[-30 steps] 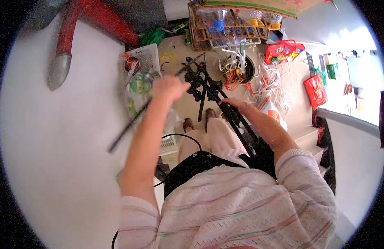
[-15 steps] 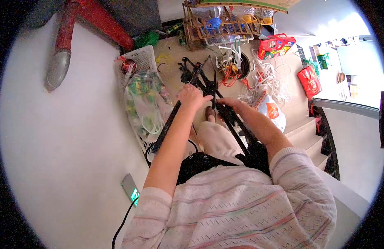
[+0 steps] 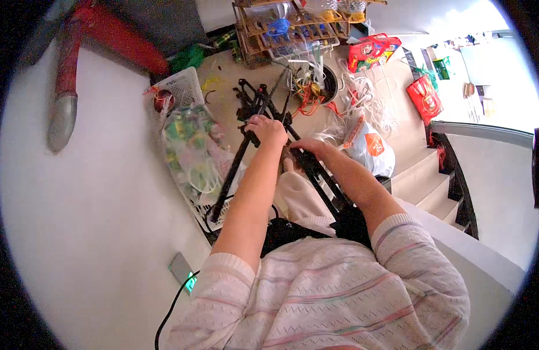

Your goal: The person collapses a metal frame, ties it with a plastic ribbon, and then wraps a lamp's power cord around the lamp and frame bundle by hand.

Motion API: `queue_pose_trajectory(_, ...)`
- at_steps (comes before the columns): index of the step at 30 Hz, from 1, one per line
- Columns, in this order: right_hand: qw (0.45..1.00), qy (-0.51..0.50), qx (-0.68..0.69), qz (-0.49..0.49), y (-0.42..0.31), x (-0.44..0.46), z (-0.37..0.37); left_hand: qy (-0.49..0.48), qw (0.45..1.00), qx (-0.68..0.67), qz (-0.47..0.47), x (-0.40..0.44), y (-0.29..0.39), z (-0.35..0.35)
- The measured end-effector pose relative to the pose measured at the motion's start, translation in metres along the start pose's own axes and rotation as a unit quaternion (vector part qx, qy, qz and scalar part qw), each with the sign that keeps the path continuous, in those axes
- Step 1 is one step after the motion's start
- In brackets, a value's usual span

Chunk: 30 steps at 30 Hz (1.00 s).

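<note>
A black tripod (image 3: 231,175) stands in front of my body, its legs spread at a slant. One leg runs down to the left beside the white crate, and others run toward my waist on the right. My left hand (image 3: 268,129) is closed around the left leg near its upper part. My right hand (image 3: 310,147) is wrapped over the right-hand legs, its fingertips partly hidden. Black joints and thin rods of the tripod (image 3: 259,100) stick out beyond my hands.
A white crate (image 3: 190,87) with bagged green items lies left. Ahead are a wooden rack (image 3: 292,42) and a dark pot (image 3: 334,87) of tangled straps. A white-and-orange bag (image 3: 371,149) sits right, near steps (image 3: 418,175). Red pipes (image 3: 68,70) run along the wall.
The view has shifted, so the surroundings appear farther left. My left hand has turned, hiding its thumb, and the left tripod leg now shows farther from my forearm. Both hands keep their hold.
</note>
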State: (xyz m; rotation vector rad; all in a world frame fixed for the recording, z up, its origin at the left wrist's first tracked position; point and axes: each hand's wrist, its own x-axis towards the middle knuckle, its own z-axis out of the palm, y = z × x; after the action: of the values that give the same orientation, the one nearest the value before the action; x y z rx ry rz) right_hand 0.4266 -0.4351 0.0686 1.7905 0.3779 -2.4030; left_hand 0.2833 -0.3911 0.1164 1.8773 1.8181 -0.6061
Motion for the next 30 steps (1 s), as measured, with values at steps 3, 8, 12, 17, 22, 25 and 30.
queue_pose_trajectory(3, 1.000, 0.005, -0.026, -0.016, 0.004, 0.020, -0.009, 0.059, 0.998, -0.009, 0.003, 0.000, 0.007, 0.024)
queue_pose_trajectory(8, 0.999, -0.035, 0.026, 0.007, 0.004, 0.005, -0.006, 0.066, 0.996, 0.037, 0.043, 0.004, 0.002, 0.029)
queue_pose_trajectory(12, 0.999, -0.028, 0.043, -0.004, 0.003, -0.006, -0.002, 0.157, 0.981, 0.070, 0.092, 0.013, -0.008, 0.042)
queue_pose_trajectory(17, 1.000, -0.005, 0.024, 0.013, -0.006, -0.021, 0.004, 0.221, 0.966, 0.062, 0.122, 0.029, -0.022, 0.046)
queue_pose_trajectory(22, 0.998, -0.049, 0.029, 0.006, 0.006, 0.015, -0.020, 0.156, 0.976, 0.091, 0.120, 0.025, -0.017, 0.052)
queue_pose_trajectory(25, 0.995, -0.027, -0.036, -0.095, 0.013, 0.030, -0.025, 0.175, 0.975, 0.100, 0.097, 0.020, -0.017, 0.061)
queue_pose_trajectory(30, 0.996, 0.072, -0.038, -0.043, -0.003, -0.003, 0.000, 0.203, 0.966, 0.140, 0.080, 0.033, -0.021, 0.075)
